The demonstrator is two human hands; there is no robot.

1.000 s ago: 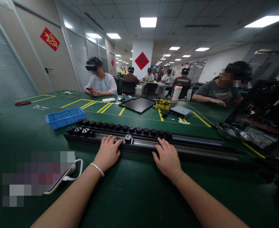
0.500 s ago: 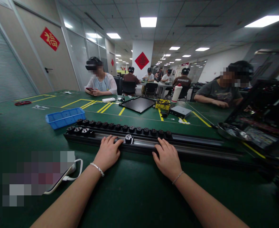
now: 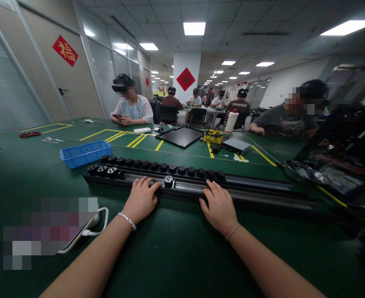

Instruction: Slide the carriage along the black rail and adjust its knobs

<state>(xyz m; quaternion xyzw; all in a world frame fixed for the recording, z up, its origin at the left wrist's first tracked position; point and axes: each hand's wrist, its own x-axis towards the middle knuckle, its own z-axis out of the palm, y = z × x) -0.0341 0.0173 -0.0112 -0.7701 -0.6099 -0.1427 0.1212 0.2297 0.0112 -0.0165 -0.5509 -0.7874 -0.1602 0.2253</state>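
Observation:
A long black rail (image 3: 257,192) lies across the green table (image 3: 176,252) in front of me. Several black round parts (image 3: 157,166) stand in a row behind it, and one small metal-and-black part (image 3: 168,181) sits on the rail between my hands. My left hand (image 3: 141,199) rests flat against the rail's near edge, fingers stretched out on it. My right hand (image 3: 219,207) lies the same way further right, fingers spread on the rail. Neither hand holds anything.
A blue plastic tray (image 3: 85,153) stands at the back left. A phone with a white cable (image 3: 86,227) lies near my left arm. A dark open case (image 3: 340,157) sits at the right. Other people sit at the far side and at tables beyond.
My hands have not moved. The person at the far right has leaned lower and shifted an arm.

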